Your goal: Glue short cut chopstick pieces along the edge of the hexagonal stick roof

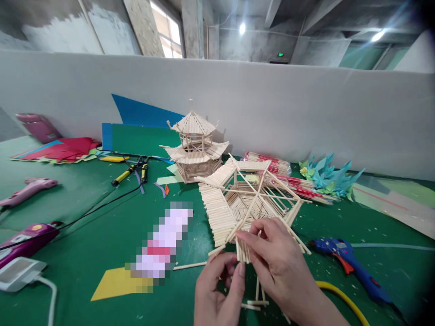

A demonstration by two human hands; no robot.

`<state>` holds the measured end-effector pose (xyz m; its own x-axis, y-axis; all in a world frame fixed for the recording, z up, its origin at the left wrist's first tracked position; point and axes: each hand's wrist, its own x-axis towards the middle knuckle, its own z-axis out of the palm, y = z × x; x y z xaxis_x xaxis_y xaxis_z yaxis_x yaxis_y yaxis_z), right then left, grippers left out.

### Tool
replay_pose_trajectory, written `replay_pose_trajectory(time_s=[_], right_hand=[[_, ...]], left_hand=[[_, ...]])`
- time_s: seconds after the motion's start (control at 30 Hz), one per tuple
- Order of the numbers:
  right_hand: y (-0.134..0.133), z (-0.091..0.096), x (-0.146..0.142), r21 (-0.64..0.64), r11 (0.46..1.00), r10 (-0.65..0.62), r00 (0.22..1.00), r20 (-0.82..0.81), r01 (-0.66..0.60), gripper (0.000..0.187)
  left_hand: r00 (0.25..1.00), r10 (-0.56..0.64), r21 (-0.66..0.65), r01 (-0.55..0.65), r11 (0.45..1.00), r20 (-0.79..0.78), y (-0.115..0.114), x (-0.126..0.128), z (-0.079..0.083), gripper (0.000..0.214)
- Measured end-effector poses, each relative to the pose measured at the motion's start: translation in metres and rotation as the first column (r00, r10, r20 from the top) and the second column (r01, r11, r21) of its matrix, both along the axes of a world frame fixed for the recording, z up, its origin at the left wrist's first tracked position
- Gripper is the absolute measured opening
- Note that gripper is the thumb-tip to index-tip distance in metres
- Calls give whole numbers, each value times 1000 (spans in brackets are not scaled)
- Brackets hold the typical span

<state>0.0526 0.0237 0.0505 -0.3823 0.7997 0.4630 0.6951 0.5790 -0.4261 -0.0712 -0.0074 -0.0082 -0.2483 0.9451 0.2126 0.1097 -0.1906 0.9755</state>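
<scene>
At the near edge of the roof frame, the right hand pinches the top of a short row of sticks and the left hand pinches its foot. Keeping the row flush and square to the frame's rim seems to matter most. A glue gun lies right of the frame on the tabletop.

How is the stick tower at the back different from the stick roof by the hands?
The tower stands upright with two roof tiers; the roof is one layer. The tower's roofs are fully covered; the roof is partly covered, frame bare. The tower is untouched; the left hand and right hand hold the roof's edge. Both are pale sticks.
</scene>
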Motion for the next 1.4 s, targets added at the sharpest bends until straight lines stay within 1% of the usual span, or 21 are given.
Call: replay_pose_trajectory(time_s=[0.07,0.17,0.27,0.4,0.67,0.83,0.93,1.0,1.03,1.07,1.1,1.13,1.17,1.2,1.23,1.27,1.3,1.33,1.37,1.4], right_hand=[[0,1,1,-1,1000,13,1000,-4,-13,25],[1,2,0,-15,999,41,999,15,-41,25],[3,2,-2,-20,999,37,999,29,-37,24],[3,3,-3,-28,999,31,999,22,-30,24],[2,2,-3,-31,999,34,999,8,-34,23],[2,2,2,18,999,35,999,-4,-35,27],[-10,3,11,123,992,-16,996,-92,27,35],[-25,0,17,204,969,-93,969,-228,141,36],[-35,-3,21,223,951,-137,940,-313,213,35],[-44,-9,24,225,932,-178,900,-398,284,34],[-54,-16,29,198,915,-226,852,-473,352,32],[-63,-26,34,174,904,-255,820,-513,390,30],[-71,-36,39,137,902,-287,805,-520,410,27],[-78,-48,46,66,881,-373,774,-511,468,23],[-83,-60,53,14,864,-442,771,-457,504,20],[-87,-72,60,-6,858,-477,791,-384,514,17],[-89,-83,66,-33,847,-510,793,-333,531,15],[-91,-92,71,-65,840,-533,795,-291,539,14],[-91,-98,75,-87,830,-552,789,-271,551,14],[-91,-103,78,-111,819,-570,777,-266,563,14]], left_hand=[[999,-23,-18,24,1000,29,0,0,2,9],[998,-58,10,58,998,28,2,0,4,8],[999,-44,54,44,998,-1,3,2,6,8],[1000,-16,77,17,997,-20,3,4,5,8],[999,-20,85,23,996,-25,4,4,3,9],[998,-38,52,41,998,-56,0,0,6,7],[987,-60,41,66,997,-151,-9,-10,6,6],[963,-107,35,119,992,-247,-17,-22,3,6],[948,-115,41,133,990,-296,-20,-30,0,6],[935,-96,52,121,991,-341,-24,-37,-3,6],[916,-75,62,108,992,-394,-26,-45,-7,7],[891,-41,102,98,990,-452,-28,-53,-11,8],[857,-37,105,105,989,-514,-29,-60,-15,8],[810,-43,109,130,985,-585,-29,-65,-19,7],[736,-66,104,183,978,-674,-28,-69,-22,6],[637,-78,104,244,964,-766,-26,-71,-25,8],[531,-89,92,305,948,-842,-23,-71,-28,10],[431,-93,75,356,932,-897,-20,-70,-30,12],[350,-92,57,392,918,-932,-17,-67,-32,14],[291,-94,37,415,909,-952,-14,-62,-33,16]])
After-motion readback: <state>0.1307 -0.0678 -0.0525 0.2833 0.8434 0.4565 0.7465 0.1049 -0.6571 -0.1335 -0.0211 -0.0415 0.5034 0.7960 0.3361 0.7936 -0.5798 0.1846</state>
